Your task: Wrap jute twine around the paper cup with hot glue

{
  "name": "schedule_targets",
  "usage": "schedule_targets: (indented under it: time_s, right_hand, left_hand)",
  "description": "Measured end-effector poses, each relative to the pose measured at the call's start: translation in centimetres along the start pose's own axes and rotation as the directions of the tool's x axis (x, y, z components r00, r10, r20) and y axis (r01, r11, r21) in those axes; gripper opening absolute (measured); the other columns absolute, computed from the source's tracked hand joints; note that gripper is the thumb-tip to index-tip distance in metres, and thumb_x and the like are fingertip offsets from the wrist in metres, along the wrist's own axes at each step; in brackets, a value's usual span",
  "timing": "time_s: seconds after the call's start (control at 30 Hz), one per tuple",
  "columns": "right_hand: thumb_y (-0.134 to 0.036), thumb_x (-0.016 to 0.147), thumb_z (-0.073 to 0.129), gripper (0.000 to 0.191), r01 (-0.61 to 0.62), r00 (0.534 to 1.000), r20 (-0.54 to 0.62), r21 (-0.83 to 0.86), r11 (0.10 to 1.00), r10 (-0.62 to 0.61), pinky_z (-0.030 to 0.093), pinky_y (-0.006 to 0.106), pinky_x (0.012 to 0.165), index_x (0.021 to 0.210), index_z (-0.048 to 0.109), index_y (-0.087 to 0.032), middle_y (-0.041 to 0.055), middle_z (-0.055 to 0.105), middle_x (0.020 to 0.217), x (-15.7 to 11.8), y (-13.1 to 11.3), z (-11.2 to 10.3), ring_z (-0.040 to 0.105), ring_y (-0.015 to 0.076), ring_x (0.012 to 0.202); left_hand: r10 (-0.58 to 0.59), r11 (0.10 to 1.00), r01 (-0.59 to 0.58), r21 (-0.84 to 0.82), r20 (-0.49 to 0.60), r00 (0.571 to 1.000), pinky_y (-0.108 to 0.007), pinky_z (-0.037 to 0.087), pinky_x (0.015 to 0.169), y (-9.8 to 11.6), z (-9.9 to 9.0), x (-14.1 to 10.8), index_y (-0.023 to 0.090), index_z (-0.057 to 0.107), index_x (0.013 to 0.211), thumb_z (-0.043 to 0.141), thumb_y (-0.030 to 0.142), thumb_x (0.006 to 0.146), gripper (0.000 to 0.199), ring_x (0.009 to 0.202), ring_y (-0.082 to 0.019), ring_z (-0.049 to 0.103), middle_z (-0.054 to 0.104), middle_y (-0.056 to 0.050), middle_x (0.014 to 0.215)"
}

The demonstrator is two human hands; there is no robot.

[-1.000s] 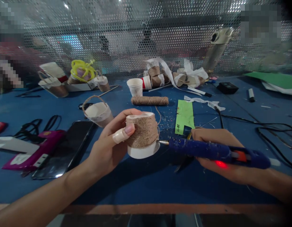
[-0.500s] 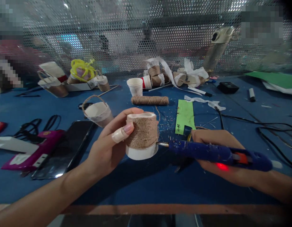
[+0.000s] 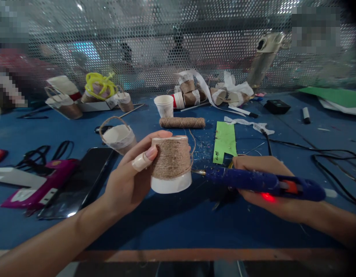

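Upside down in my left hand (image 3: 128, 177) is a paper cup (image 3: 170, 159), wrapped in jute twine except for a white band near its rim. A bandage covers the thumb pressed on the twine. My right hand (image 3: 261, 169) grips a blue hot glue gun (image 3: 244, 180) with a red light glowing on it. The metal nozzle points left, at the lower edge of the wrapped twine, close to the cup. A loose strand of twine (image 3: 192, 142) runs from the cup's right side toward the twine roll (image 3: 182, 122) behind it.
Left lie a black phone (image 3: 80, 181), a purple-and-white device (image 3: 42, 184) and a small handled cup (image 3: 119, 137). A green card (image 3: 225, 142) lies beyond my right hand. Black cables (image 3: 333, 161) cross the right side. More cups (image 3: 163, 105) stand along the perforated metal screen (image 3: 149, 46).
The cup has shifted slightly left and tilted a little in my left hand. The glue gun has risen slightly, its nozzle still beside the cup's lower twine edge.
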State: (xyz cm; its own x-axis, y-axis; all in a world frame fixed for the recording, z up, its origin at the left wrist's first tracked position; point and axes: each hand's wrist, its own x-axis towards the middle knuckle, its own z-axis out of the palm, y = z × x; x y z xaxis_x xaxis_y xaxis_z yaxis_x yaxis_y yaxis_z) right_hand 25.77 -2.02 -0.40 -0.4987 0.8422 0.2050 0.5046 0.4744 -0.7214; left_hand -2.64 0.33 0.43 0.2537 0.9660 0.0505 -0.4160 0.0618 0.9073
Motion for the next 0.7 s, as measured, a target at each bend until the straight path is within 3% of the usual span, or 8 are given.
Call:
schedule_targets:
  time_s: [0.17, 0.43, 0.6, 0.7]
  right_hand:
    - [-0.015, 0.082, 0.059, 0.017, 0.004, 0.997, -0.083, -0.002, 1.000, -0.004, 0.036, 0.026, 0.050, 0.069, 0.050, -0.023, -0.0031, 0.057, 0.064, -0.08, 0.39, 0.48, 0.049, 0.0117, 0.054]
    - [-0.016, 0.086, 0.059, 0.020, 0.060, 0.996, -0.072, 0.039, 0.997, -0.057, 0.036, 0.024, 0.049, 0.068, 0.049, -0.022, -0.0048, 0.054, 0.062, 0.09, 0.00, 0.40, 0.048, 0.0099, 0.053]
    - [-0.019, 0.088, 0.059, 0.020, 0.059, 0.997, -0.049, 0.057, 0.997, -0.056, 0.039, 0.027, 0.053, 0.071, 0.051, -0.022, -0.0031, 0.059, 0.067, 0.04, -0.29, 0.33, 0.051, 0.0113, 0.056]
    - [-0.018, 0.088, 0.058, 0.018, 0.061, 0.997, -0.060, 0.059, 0.996, -0.057, 0.037, 0.027, 0.052, 0.072, 0.052, -0.022, -0.0037, 0.058, 0.066, -0.06, 0.08, 0.40, 0.050, 0.0113, 0.055]
  left_hand:
    - [0.003, 1.000, -0.004, -0.004, -0.021, 1.000, -0.046, 0.059, 0.090, 0.04, -0.09, 0.03, 0.022, 0.079, 0.107, 0.079, 0.035, 0.084, 0.026, 0.108, -0.034, 0.075, 0.082, -0.012, 0.118]
    - [-0.010, 0.999, 0.011, -0.037, 0.017, 1.000, -0.047, 0.057, 0.096, 0.05, 0.04, -0.06, 0.021, 0.080, 0.109, 0.078, 0.036, 0.086, 0.027, 0.110, -0.034, 0.075, 0.081, -0.011, 0.121]
    - [-0.030, 1.000, 0.030, 0.005, -0.041, 0.999, -0.051, 0.057, 0.096, 0.03, -0.06, 0.02, 0.022, 0.080, 0.107, 0.082, 0.039, 0.081, 0.031, 0.112, -0.037, 0.073, 0.081, -0.012, 0.121]
    - [-0.024, 1.000, 0.024, -0.018, 0.002, 1.000, -0.048, 0.059, 0.094, -0.04, -0.14, 0.05, 0.023, 0.080, 0.108, 0.080, 0.039, 0.084, 0.029, 0.112, -0.035, 0.074, 0.081, -0.011, 0.121]
